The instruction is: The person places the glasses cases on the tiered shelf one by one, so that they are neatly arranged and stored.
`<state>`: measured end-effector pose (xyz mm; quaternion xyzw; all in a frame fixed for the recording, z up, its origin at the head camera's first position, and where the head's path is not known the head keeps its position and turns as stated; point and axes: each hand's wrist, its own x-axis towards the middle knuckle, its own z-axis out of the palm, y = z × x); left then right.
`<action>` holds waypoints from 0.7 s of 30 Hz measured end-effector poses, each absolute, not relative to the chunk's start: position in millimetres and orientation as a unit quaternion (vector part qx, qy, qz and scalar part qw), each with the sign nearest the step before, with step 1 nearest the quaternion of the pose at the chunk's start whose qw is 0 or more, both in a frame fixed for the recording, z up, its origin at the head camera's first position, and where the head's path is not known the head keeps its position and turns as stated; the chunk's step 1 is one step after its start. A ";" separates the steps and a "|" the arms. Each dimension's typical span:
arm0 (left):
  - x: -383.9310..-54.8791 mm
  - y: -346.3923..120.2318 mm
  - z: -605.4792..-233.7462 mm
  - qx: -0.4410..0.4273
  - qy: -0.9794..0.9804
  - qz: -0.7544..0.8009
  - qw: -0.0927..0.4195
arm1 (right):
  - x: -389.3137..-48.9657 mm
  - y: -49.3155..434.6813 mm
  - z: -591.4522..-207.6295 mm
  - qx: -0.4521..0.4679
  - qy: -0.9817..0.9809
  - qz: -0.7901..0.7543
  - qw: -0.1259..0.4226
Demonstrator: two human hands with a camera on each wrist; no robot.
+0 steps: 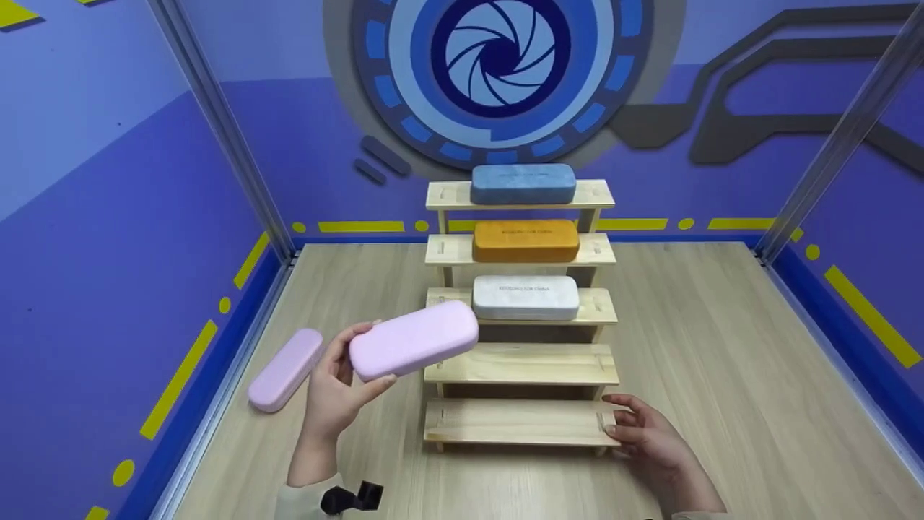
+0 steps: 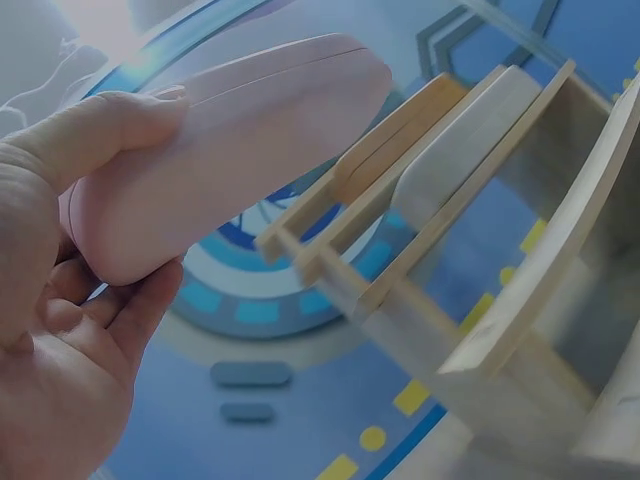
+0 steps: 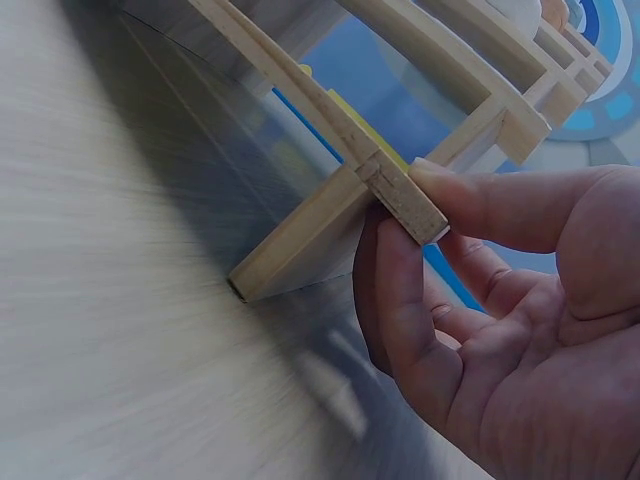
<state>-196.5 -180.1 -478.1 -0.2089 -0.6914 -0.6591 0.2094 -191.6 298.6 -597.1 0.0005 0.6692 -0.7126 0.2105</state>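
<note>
My left hand [image 1: 337, 393] grips one end of a pink glasses case [image 1: 415, 339], thumb on one side and fingers on the other. The case is raised, tilted, left of the stepped wooden rack [image 1: 520, 422]. With thumb and fingers my right hand [image 1: 653, 437] pinches the right end of the rack's lowest shelf, plainly seen in the right wrist view [image 3: 500, 310]. On the rack's upper shelves sit a blue glasses case [image 1: 523, 184], an orange glasses case [image 1: 525, 242] and a white glasses case [image 1: 525, 297], one per shelf. The two lowest shelves are bare.
A second pink glasses case [image 1: 286, 370] lies on the wooden tabletop [image 1: 722, 339] at the left, beyond my left hand. Blue and purple printed panels [image 1: 289, 144] wall in the back and both sides. Metal posts [image 1: 231, 137] stand at the back corners.
</note>
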 end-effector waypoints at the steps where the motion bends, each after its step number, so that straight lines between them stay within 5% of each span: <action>1: -197.4 -177.4 -478.6 -0.216 -0.690 -0.659 0.207 | -191.6 298.6 -596.9 0.001 0.669 -0.713 0.211; 21: -211.8 -119.2 -481.0 -0.238 -0.699 -0.666 0.105 | -192.1 298.5 -599.3 0.004 0.677 -0.705 0.210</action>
